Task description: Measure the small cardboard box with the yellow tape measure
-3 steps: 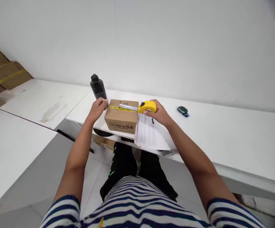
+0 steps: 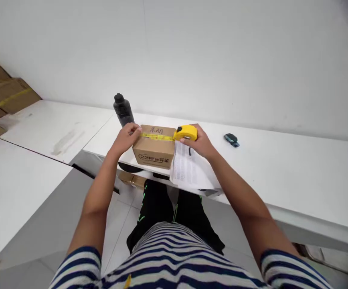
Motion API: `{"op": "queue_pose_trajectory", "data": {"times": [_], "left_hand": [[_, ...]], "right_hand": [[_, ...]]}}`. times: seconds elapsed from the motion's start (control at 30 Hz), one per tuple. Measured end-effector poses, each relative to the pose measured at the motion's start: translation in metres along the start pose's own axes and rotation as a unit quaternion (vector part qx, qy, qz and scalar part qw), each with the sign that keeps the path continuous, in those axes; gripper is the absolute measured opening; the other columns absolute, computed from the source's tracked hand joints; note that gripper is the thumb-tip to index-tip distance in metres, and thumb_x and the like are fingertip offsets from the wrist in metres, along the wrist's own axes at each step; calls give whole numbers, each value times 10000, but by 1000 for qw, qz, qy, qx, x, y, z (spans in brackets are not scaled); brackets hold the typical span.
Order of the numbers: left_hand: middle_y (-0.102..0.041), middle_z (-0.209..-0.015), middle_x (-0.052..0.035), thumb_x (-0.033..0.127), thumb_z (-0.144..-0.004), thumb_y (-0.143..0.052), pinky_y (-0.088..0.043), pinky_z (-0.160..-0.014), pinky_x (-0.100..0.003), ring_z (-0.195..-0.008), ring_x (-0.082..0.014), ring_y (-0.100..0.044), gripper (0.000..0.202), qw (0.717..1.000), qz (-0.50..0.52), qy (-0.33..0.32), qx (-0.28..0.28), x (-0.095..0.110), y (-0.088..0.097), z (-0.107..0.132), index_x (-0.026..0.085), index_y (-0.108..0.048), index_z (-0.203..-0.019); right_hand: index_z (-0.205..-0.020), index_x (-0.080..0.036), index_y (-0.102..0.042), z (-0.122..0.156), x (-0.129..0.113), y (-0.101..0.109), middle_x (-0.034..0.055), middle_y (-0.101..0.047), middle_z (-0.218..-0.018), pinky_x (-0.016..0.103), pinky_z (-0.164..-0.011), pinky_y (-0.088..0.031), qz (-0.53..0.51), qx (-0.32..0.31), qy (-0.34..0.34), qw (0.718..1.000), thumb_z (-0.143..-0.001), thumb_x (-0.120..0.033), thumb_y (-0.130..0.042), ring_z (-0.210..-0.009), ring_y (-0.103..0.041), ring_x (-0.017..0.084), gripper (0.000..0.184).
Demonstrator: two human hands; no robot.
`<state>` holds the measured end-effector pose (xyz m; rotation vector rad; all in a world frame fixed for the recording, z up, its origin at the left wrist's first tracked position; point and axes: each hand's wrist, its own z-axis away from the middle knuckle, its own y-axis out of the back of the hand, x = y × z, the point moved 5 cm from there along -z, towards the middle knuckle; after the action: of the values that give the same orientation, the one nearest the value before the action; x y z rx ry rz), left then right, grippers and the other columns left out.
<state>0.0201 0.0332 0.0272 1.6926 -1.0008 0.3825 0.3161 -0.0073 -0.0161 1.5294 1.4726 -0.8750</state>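
A small brown cardboard box (image 2: 153,153) stands on the white table, with dark printing on its front and handwriting on top. Across its top runs the yellow blade (image 2: 158,137) of a tape measure. My right hand (image 2: 203,143) is closed around the yellow tape measure case (image 2: 187,132) at the box's right edge. At the left edge, the fingers of my left hand (image 2: 126,139) pinch the blade's end. Printed paper sheets (image 2: 189,168) lie right of the box, partly under my right wrist, with a short dark strip over them.
Behind my left hand stands a dark grey bottle (image 2: 123,110). A small dark green object (image 2: 231,139) lies to the right on the white table (image 2: 288,176). Several cardboard boxes (image 2: 11,95) are stacked at far left. A plain wall rises behind.
My left hand has shifted slightly right onto the box's left top edge. The blade now lies flatter, without its bright glare, and the handwriting shows more clearly.
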Motion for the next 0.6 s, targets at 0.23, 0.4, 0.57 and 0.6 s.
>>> {"op": "queue_pose_trajectory", "data": {"times": [0.23, 0.4, 0.57, 0.6], "left_hand": [[-298, -1625, -70, 637, -852, -513, -205, -1217, -491, -1509, -342, -204, 736, 972, -136, -20, -189, 12, -19, 4, 279, -434, -1490], [-355, -1565, -100, 725, -814, -461, -294, -1137, -549, -1398, -393, -362, 788, 960, -216, 75, -162, 19, -20, 19, 321, -412, -1488], [-585, -1226, -183, 795, -715, -541, -293, -1034, -625, -1247, -450, -438, 732, 930, -324, 149, -86, 27, -7, 29, 243, -631, -1188], [-601, -1189, -188, 794, -721, -537, -305, -1017, -618, -1217, -447, -461, 709, 928, -325, 160, -80, 26, -6, 31, 225, -646, -1128]], "right_hand": [[-1030, -263, -537, 3, -28, -7, -22, -665, -877, 268, -526, -505, -55, 27, -3, 998, -687, -489, -815, -651, -601, 133, 496], [-1079, -233, -599, -10, -53, -30, 4, -673, -872, 274, -476, -487, 39, 39, -53, 997, -701, -523, -782, -598, -599, 141, 510], [-898, -206, -571, -54, -49, -85, 13, -651, -793, 315, -541, -498, 113, -24, -74, 991, -693, -513, -773, -602, -596, 160, 421], [-895, -210, -554, -61, -46, -97, 9, -646, -780, 322, -553, -496, 116, -43, -79, 989, -693, -511, -771, -600, -594, 163, 422]]}}
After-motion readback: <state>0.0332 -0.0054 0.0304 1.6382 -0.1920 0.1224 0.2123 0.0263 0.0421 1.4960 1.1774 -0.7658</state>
